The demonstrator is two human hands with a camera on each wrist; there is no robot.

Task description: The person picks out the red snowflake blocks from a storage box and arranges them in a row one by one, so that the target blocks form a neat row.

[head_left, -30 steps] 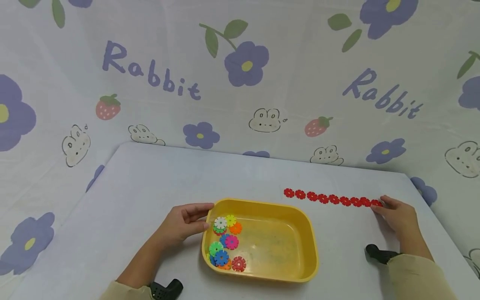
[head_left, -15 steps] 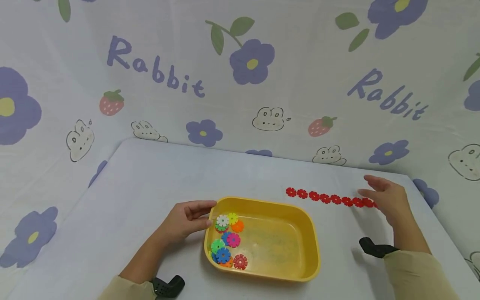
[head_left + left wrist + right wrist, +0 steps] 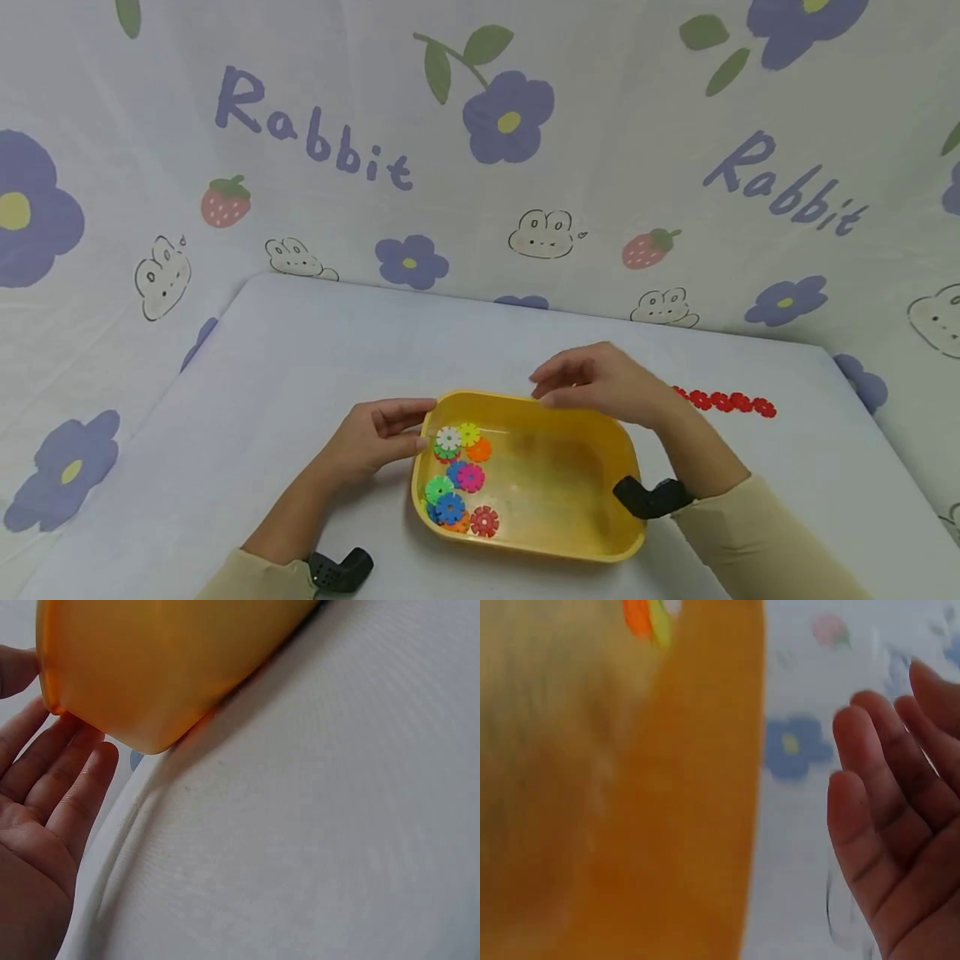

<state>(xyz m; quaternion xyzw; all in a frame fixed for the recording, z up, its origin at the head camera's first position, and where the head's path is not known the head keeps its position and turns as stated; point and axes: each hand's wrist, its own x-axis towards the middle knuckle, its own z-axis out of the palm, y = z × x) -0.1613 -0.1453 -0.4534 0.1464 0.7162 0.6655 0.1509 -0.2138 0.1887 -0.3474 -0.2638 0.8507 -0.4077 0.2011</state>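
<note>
A yellow plastic basin (image 3: 540,533) stands on the table, with several notched plastic discs gathered at its left end. Among them are a white disc (image 3: 448,438), a pink disc (image 3: 471,477), a blue disc (image 3: 450,508) and a red disc (image 3: 484,522). My left hand (image 3: 378,437) rests its fingertips and thumb against the basin's left corner, the fingers fairly straight in the left wrist view. Above the far rim hovers my right hand (image 3: 607,387), fingers loosely bent and holding nothing in the right wrist view. Behind that arm runs a row of red discs (image 3: 722,402), its left part hidden.
The white tabletop (image 3: 337,350) extends around the basin. A patterned cloth (image 3: 420,200) with flowers and rabbits hangs behind it. Black wrist devices sit at the left cuff (image 3: 341,571) and right cuff (image 3: 652,497).
My right hand has left the right end of the red disc row and swung left to the basin's far rim. My left hand stays at the basin's corner.
</note>
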